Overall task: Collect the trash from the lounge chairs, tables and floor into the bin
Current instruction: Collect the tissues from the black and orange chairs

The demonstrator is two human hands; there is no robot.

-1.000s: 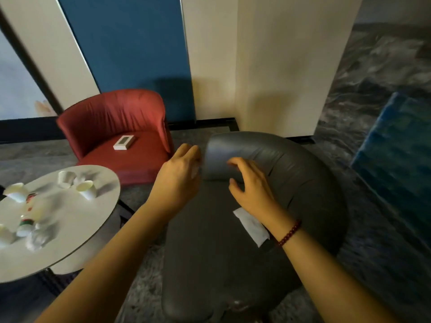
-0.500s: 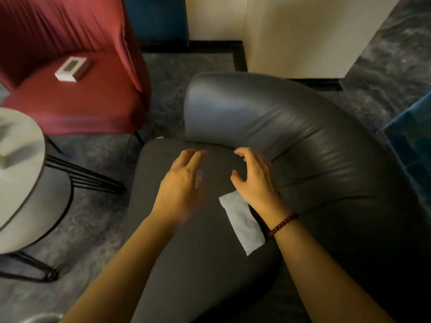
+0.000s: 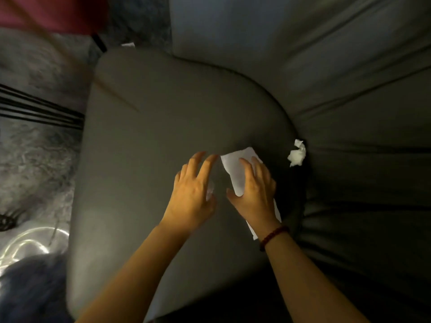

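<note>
The tissue [image 3: 233,166] runs near-to-far under the right hand [image 3: 254,194], fingers spread flat; left hand [image 3: 193,192] just beside, hold unclear.

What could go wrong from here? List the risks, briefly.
1. The crumpled tissue sits at the seam between seat and backrest of the grey chair; it could slip deeper or be overlooked.
2. The right hand lies on the flat tissue, which may slide on the smooth seat rather than lift.
</note>
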